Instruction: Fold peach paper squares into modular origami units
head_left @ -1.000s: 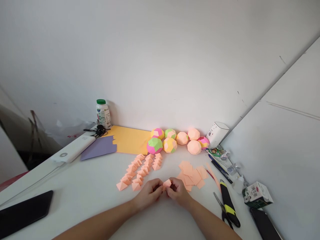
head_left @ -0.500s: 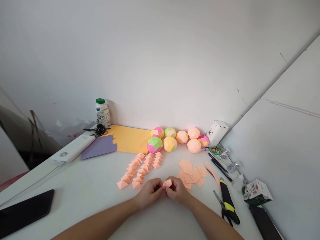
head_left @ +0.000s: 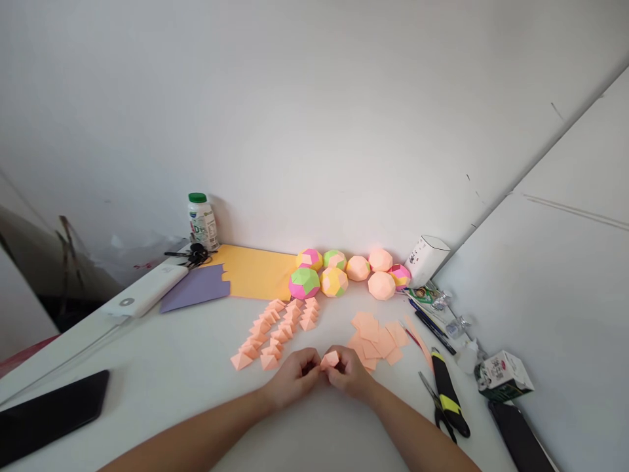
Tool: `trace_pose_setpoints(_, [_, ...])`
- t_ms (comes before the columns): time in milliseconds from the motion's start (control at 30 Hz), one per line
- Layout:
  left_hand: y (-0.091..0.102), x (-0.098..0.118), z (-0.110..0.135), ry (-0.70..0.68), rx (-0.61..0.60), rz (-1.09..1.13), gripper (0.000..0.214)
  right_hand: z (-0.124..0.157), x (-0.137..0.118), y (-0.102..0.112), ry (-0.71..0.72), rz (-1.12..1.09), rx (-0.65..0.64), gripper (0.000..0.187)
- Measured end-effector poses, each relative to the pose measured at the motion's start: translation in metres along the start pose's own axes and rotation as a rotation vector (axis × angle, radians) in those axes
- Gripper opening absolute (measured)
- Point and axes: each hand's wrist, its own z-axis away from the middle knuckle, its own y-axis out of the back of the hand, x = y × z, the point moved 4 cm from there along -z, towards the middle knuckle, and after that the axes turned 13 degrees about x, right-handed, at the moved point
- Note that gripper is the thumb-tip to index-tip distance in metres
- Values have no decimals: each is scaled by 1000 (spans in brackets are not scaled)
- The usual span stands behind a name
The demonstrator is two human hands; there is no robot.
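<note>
Barely anything has changed over the last second: the small folded piece of peach paper [head_left: 330,358], held at the lower middle of the frame, shows its upper face at a slightly different tilt, while both hands have stayed almost in place. That suggests fine work on the folds rather than any carrying.

The left hand [head_left: 291,380] has thumb and forefinger pinched nearly together at the paper's left side; the right hand [head_left: 352,375] curls its fingers around the other side, thumb in front. How tightly either presses, and what the hidden fingertips do, I cannot tell.

Just beyond, left of centre, lie three rows of peach folded-paper points [head_left: 269,361], the rightmost row shortest. Right of centre, a loose pile of flat peach paper squares [head_left: 369,330] lies near the right hand, with white tabletop [head_left: 196,380] showing between rows and pile.

Farther up, many-sided paper balls in peach, yellow, green and pink [head_left: 304,283] sit close to the white wall [head_left: 295,131], which bounds the back. On the lower right, open black-handled scissors [head_left: 436,400] and a black-and-yellow utility knife [head_left: 448,387] limit room on that side. The widest stretch of tabletop is at lower left, reaching to a flat black slab [head_left: 54,413].
</note>
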Motion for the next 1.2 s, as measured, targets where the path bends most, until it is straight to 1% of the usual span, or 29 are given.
trace_pose_setpoints(333, [-1,-3,0,2,-15,31,8,0,2,0,10,31,-5,11])
trace_pose_setpoints(533, [1,1,1,1,-21,68,6,0,3,0,21,24,-12,11])
trace_pose_setpoints(633, [-1,2,2,14,-25,88,14,0,3,0,31,35,-8,9])
trace_pose_setpoints(733, [-2,-1,1,22,7,39,27,0,1,1,59,50,1,7])
trace_pose_setpoints(800, [-3,-3,0,11,17,9,30,0,0,0,65,49,-8,7])
trace_pose_setpoints(1067, [-1,-1,-1,30,4,77,24,-1,1,0,-9,-41,-39,11])
trace_pose_setpoints(1200, [1,-2,-1,101,8,182,22,-1,-1,0,-55,-119,-44,12])
